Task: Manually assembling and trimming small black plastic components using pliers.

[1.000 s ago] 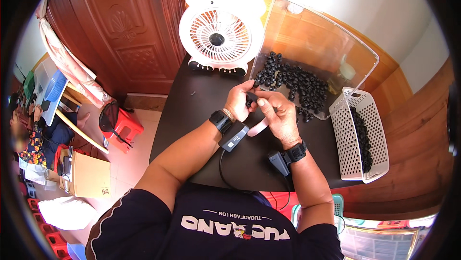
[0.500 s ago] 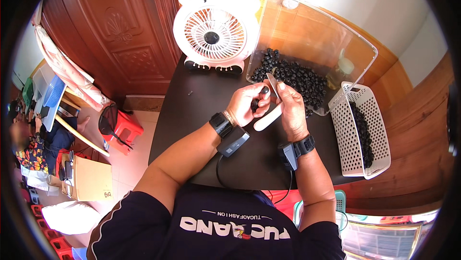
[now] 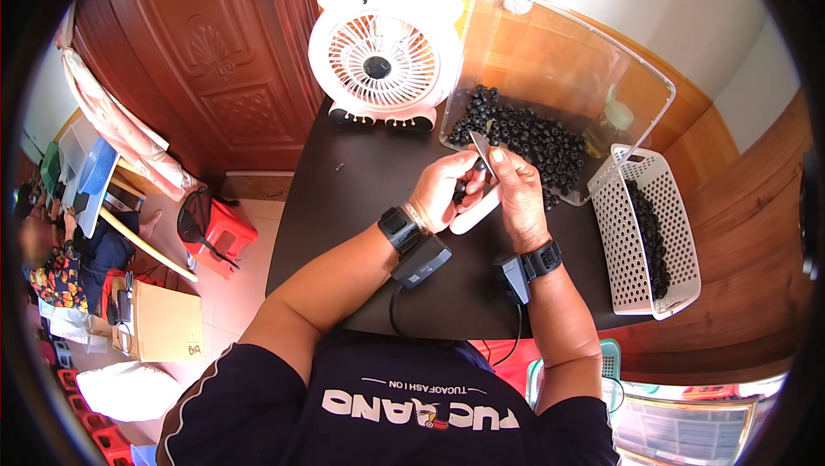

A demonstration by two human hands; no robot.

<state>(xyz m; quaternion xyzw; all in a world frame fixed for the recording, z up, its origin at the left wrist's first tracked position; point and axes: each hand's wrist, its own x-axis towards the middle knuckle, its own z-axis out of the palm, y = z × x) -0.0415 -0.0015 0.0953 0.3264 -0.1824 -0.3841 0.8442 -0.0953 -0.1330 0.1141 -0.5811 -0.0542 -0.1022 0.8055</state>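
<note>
My left hand [image 3: 436, 193] is closed around several small black rounded pieces [image 3: 461, 192], one of them near the thumb. My right hand [image 3: 518, 198] grips a knife [image 3: 475, 215] with a pale handle, its thumb on the short metal blade. The blade lies right beside the piece at my left thumb; whether they touch I cannot tell. Just beyond my hands is a clear plastic box [image 3: 601, 34] with many such black pieces [image 3: 537, 144] heaped inside. On the right stands a white perforated basket [image 3: 632, 251] holding more dark pieces [image 3: 649, 242].
A white fan [image 3: 378, 66] stands at the far left of the dark table [image 3: 344, 234]. Behind the box wall sits a lidded jar [image 3: 610, 126]. Cables hang from devices at both wrists. On the floor at left are a red stool [image 3: 219, 234], a cardboard box [image 3: 168, 320] and another person.
My left hand has turned and moved slightly right, closer to the knife. The blade tip has shifted a little left. The basket and box look the same.
</note>
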